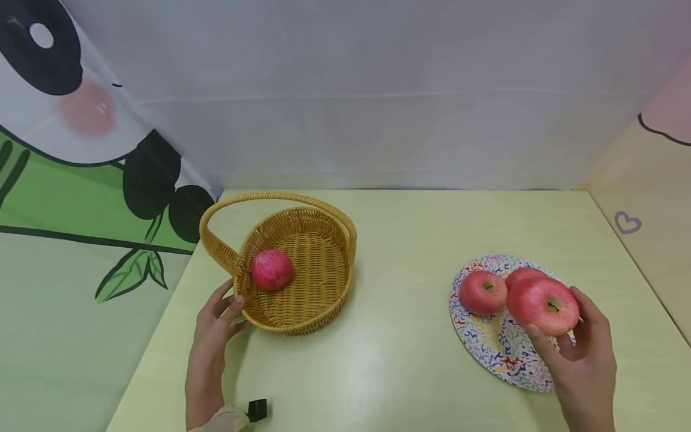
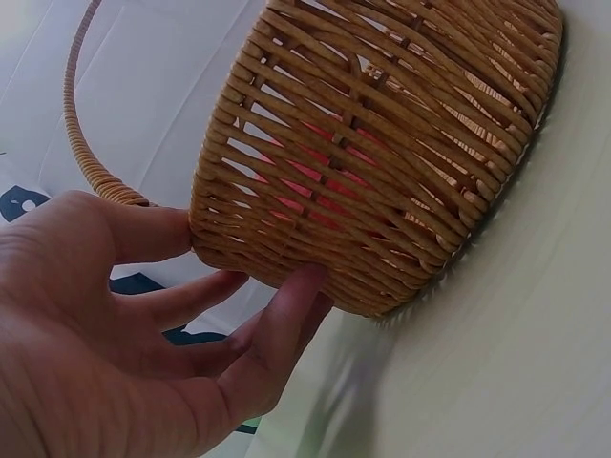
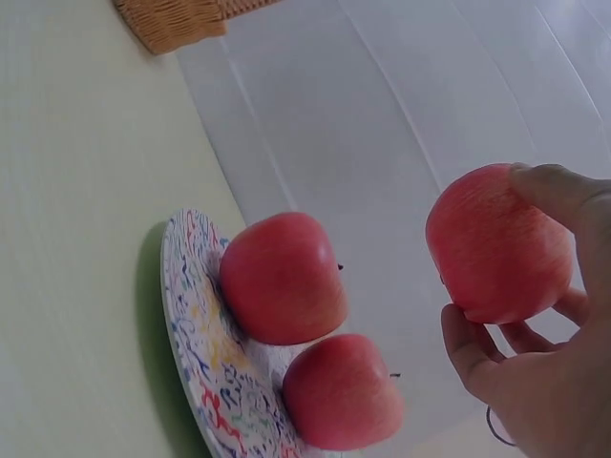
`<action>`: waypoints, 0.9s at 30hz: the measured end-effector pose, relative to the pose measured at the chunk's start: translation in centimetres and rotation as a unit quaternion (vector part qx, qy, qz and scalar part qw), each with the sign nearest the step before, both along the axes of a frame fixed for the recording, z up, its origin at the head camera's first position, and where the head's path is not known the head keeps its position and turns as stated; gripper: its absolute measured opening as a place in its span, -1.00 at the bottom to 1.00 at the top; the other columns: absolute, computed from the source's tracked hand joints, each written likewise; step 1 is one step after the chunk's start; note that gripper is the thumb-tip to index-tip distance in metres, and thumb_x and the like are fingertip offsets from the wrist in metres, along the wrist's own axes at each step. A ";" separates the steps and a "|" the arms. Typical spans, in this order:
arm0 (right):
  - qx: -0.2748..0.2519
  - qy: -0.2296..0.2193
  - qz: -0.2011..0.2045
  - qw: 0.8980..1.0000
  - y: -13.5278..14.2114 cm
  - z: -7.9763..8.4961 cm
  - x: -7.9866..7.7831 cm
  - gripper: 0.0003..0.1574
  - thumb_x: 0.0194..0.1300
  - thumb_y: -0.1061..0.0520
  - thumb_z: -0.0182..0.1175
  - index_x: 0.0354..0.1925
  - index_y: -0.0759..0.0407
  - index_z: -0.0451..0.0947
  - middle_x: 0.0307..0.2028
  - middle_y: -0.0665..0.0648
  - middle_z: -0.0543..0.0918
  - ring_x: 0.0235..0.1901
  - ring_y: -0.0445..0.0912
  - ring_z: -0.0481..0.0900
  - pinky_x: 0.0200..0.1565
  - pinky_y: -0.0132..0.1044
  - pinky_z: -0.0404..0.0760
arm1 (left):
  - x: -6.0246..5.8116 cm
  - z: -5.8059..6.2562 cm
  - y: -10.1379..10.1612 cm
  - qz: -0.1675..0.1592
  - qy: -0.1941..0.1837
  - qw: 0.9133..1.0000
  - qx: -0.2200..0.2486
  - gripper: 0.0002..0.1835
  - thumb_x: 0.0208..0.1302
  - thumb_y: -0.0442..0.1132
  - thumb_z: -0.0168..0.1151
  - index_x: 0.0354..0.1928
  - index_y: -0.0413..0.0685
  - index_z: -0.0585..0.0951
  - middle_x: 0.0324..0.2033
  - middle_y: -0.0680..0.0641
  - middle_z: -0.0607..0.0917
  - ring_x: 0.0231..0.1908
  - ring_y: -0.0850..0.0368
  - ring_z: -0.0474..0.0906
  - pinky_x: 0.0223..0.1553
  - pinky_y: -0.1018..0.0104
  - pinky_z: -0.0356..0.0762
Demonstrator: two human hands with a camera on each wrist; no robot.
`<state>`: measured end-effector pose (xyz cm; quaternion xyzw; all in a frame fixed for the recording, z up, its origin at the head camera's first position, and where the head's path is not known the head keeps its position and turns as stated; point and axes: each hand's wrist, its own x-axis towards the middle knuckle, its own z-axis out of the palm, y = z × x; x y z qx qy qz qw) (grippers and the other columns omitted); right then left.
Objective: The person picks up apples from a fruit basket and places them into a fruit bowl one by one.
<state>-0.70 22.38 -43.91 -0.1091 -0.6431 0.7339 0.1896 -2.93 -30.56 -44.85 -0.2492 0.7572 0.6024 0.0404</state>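
My right hand [image 1: 585,354] holds a red apple [image 1: 544,306] with its stem facing up, thumb on one side and fingers on the other. In the right wrist view that apple [image 3: 498,243] is raised above the patterned plate [image 3: 205,358]. Two more apples [image 1: 483,292] [image 3: 344,391] sit on the plate. My left hand [image 1: 213,336] grips the near left side of a wicker basket [image 1: 310,306], fingers at the rim and outer wall. Inside the basket lies one pinkish-red apple [image 1: 272,269], seen through the weave in the left wrist view.
The basket's arched handle [image 1: 275,196] rises over its far side. A small black object [image 1: 257,410] is by my left sleeve [image 1: 224,418]. Behind the pale table [image 1: 399,348] hangs a whitish cloth [image 1: 378,102], with printed panels on both sides.
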 end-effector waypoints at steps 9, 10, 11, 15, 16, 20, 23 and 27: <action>-0.044 -0.072 -0.071 0.994 1.7 -1.7 0.8 0.02 0.21 0.58 0.30 0.52 0.03 0.30 0.38 0.01 0.38 0.34 -0.11 0.33 -0.08 -0.66 0.63 | -0.2 -0.1 0.0 0.001 -0.003 1.000 0.001 -0.33 0.64 -0.02 0.02 0.67 0.28 0.10 0.52 -0.17 0.28 -0.09 0.47 0.56 -0.06 0.50 0.66; -0.044 -0.082 -0.075 0.993 2.0 -2.0 1.0 0.02 0.21 0.57 0.31 0.51 0.02 0.30 0.37 0.00 0.39 0.32 -0.12 0.34 -0.10 -0.66 0.63 | -0.2 -0.1 0.0 0.001 -0.003 1.000 0.001 -0.33 0.64 -0.02 0.02 0.67 0.28 0.09 0.52 -0.17 0.28 -0.09 0.47 0.56 -0.06 0.50 0.67; -0.044 -0.086 -0.078 0.992 2.2 -2.2 1.1 0.03 0.19 0.59 0.31 0.51 0.03 0.31 0.35 0.00 0.40 0.31 -0.13 0.35 -0.10 -0.66 0.63 | -0.2 -0.1 0.0 0.001 -0.005 1.000 0.001 -0.32 0.63 -0.02 0.02 0.67 0.28 0.09 0.52 -0.17 0.28 -0.09 0.47 0.56 -0.06 0.50 0.67; -0.023 -0.086 -0.076 0.993 3.1 -3.3 1.8 0.05 0.12 0.65 0.31 0.49 0.09 0.35 0.29 -0.01 0.46 0.21 -0.17 0.44 -0.07 -0.68 0.62 | -0.2 0.0 -0.1 0.002 -0.009 1.000 0.001 -0.33 0.64 -0.01 0.02 0.67 0.30 0.09 0.52 -0.14 0.28 -0.09 0.47 0.57 -0.04 0.50 0.66; -0.012 -0.088 -0.076 0.993 3.2 -3.5 2.0 0.05 0.10 0.65 0.32 0.48 0.09 0.36 0.27 -0.02 0.47 0.18 -0.19 0.45 -0.07 -0.69 0.61 | -0.1 0.0 -0.1 0.003 -0.009 1.000 0.000 -0.33 0.64 -0.01 0.02 0.67 0.30 0.10 0.51 -0.14 0.29 -0.09 0.47 0.57 -0.04 0.50 0.66; 0.023 -0.099 -0.074 0.992 3.9 -4.0 2.4 0.08 0.06 0.65 0.36 0.48 0.09 0.37 0.25 -0.04 0.47 0.14 -0.23 0.50 -0.06 -0.72 0.58 | -0.1 0.1 0.0 0.003 -0.010 1.000 0.001 -0.33 0.64 -0.01 0.01 0.67 0.30 0.10 0.51 -0.13 0.29 -0.09 0.47 0.58 -0.03 0.50 0.66; 0.025 -0.093 -0.055 0.994 4.3 -4.5 2.5 0.09 0.07 0.66 0.34 0.49 0.13 0.35 0.26 -0.04 0.46 0.15 -0.25 0.51 -0.06 -0.71 0.59 | -0.1 0.1 0.0 0.004 -0.013 1.000 0.000 -0.33 0.64 0.00 0.02 0.67 0.31 0.10 0.51 -0.13 0.29 -0.09 0.47 0.58 -0.03 0.50 0.66; 0.039 -0.088 -0.012 0.995 4.8 -5.3 2.7 0.08 0.14 0.63 0.32 0.53 0.11 0.28 0.28 -0.09 0.41 0.16 -0.30 0.47 -0.06 -0.71 0.59 | -0.1 0.0 0.0 0.003 -0.013 1.000 0.000 -0.33 0.64 0.00 0.02 0.67 0.31 0.10 0.52 -0.13 0.29 -0.09 0.47 0.58 -0.03 0.49 0.66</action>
